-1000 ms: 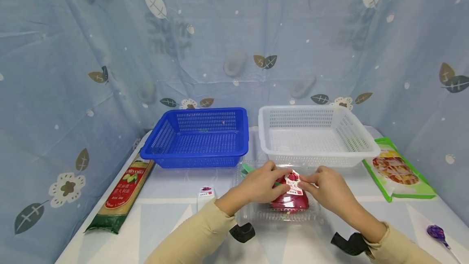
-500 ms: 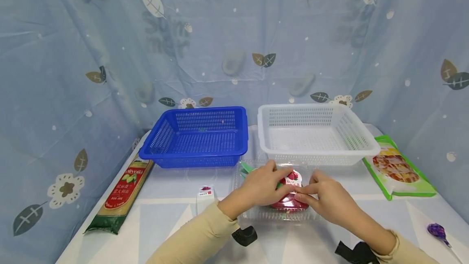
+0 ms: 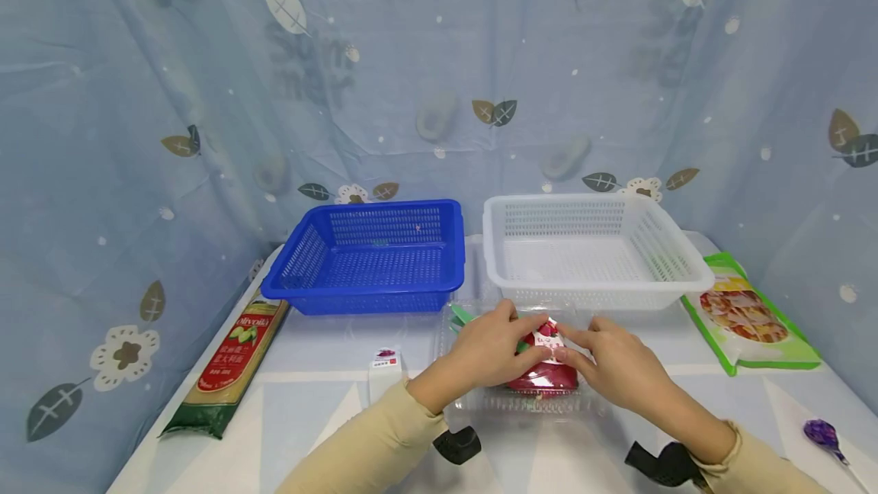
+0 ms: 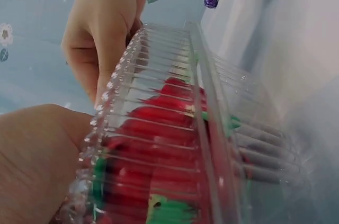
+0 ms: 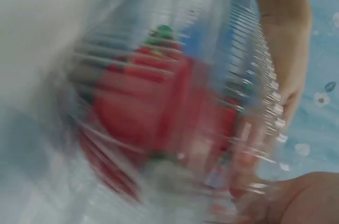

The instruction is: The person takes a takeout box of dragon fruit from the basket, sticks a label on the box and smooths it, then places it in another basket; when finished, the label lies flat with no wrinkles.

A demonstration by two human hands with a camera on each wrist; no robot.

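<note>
A clear plastic clamshell box (image 3: 480, 401) sits on the table in front of the baskets, with red fruit with green tips (image 4: 159, 123) inside. On its lid lies a white label (image 3: 546, 338) with a red fruit picture. My left hand (image 3: 490, 348) rests on the lid, index finger and thumb stretched to the label's left side. From the right, my right hand (image 3: 620, 364) touches the label's right edge with index finger and thumb spread apart. Both hands partly cover the box. The right wrist view is blurred.
Behind stand a blue basket (image 3: 384, 302) and a white basket (image 3: 597, 296). A spaghetti pack (image 3: 229, 364) lies at left, a green-edged food bag (image 3: 751, 319) at right. A purple lollipop (image 3: 823, 435) is near the right edge. Beside my left forearm is a white labelled item (image 3: 386, 373).
My right fingertips went down to the label's lower edge half a second ago, close together. Now they are back up along its right edge and spread apart. The left hand has barely moved.
</note>
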